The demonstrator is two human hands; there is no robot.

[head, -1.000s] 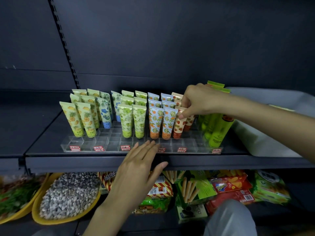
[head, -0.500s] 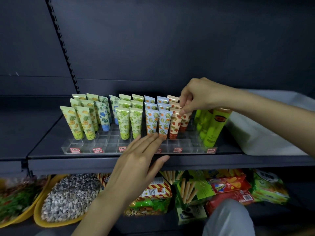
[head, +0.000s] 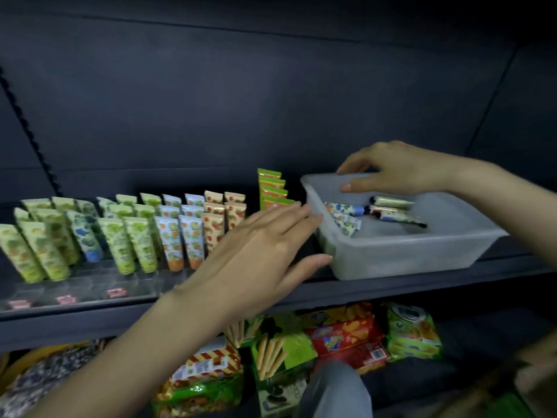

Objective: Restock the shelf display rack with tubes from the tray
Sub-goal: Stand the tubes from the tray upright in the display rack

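Nearest, lower shelf: snack packs point(head: 346, 336), biscuit-stick boxes, blurred; not task items. Next, L hand point(head: 259, 251), flat, fingers spread & extended, palm down, holding nothing; fingertips at or just short of the near-left wall of the tray point(head: 391, 254), contact can't be confirmed, thumb near its lower corner. Shelf edge point(head: 376, 289) ran under both. Left of hand: clear display rack point(head: 75, 285) w/ price tags on front; front slots empty, rows behind filled w/ upright tubes point(head: 135, 245), caps down, sorted by print. Taller green tubes point(head: 272, 188) stood betw. rack & tray. Tray: translucent plastic, sat on shelf at right, approx. four or five loose tubes point(head: 346, 218) lying flat inside, some overlapping. Farthest: R hand point(head: 401, 170) over tray's back-left rim, fingers curled loosely, partly open, nothing gripped; thumb pointed down toward the contents. Handling est.: tubes light, soft-walled, glossy so likely a bit slippery; squeeze would dent. Best hold prob. mid-body or near the stiff cap end, pinch thumb + two fingers, then turn cap-down for a slot. Crimped end flat, also pinchable. Tray light, may slide if nudged.
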